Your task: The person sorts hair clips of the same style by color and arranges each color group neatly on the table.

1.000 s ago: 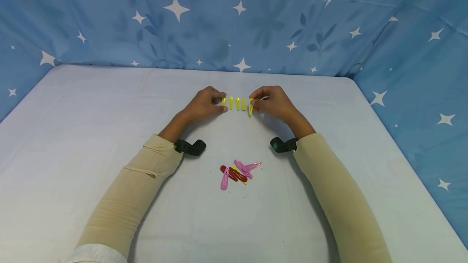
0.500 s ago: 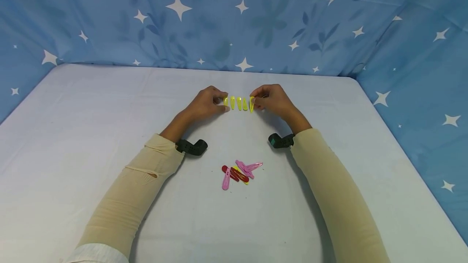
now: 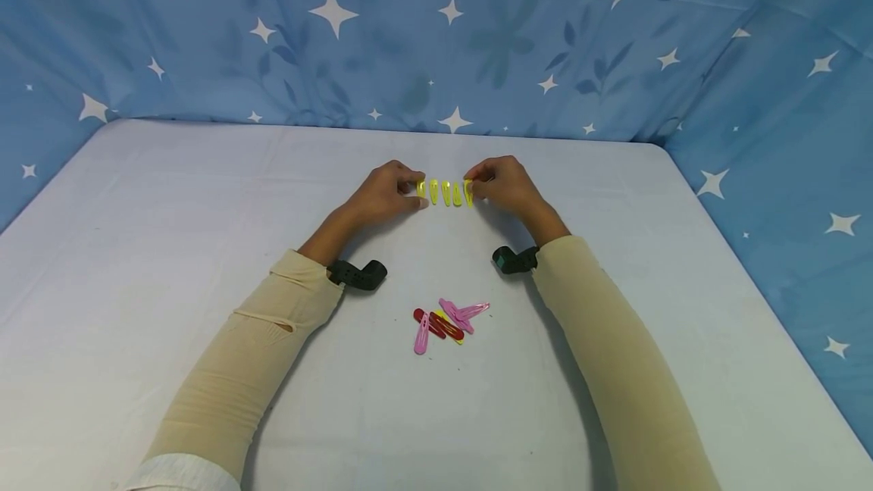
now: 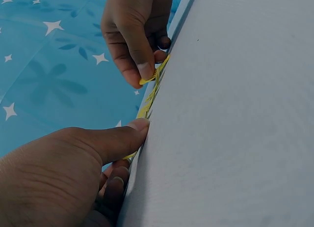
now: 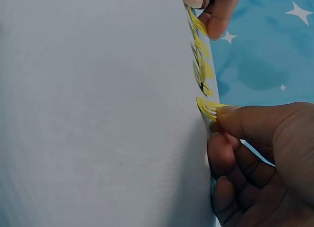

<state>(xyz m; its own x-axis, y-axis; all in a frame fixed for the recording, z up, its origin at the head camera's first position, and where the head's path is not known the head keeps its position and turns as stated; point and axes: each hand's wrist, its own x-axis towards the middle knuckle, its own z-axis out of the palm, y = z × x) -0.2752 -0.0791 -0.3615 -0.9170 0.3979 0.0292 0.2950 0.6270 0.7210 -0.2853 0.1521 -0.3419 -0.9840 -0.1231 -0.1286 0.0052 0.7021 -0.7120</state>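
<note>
Right hand (image 3: 506,183): pinching right clip (image 3: 469,199), nearly closed
Left hand (image 3: 383,194): gripping left clip (image 3: 421,189) end to end
Yellow row (image 3: 446,193): apparently being aligned; next calling for gentle release

Here's counter (image 3: 436,252) lying free between the row of yellow clips (image 3: 446,193) and the clip pile (image 3: 447,326), but left hand (image 3: 383,194) and right hand (image 3: 506,185) block the row's ends!
</note>
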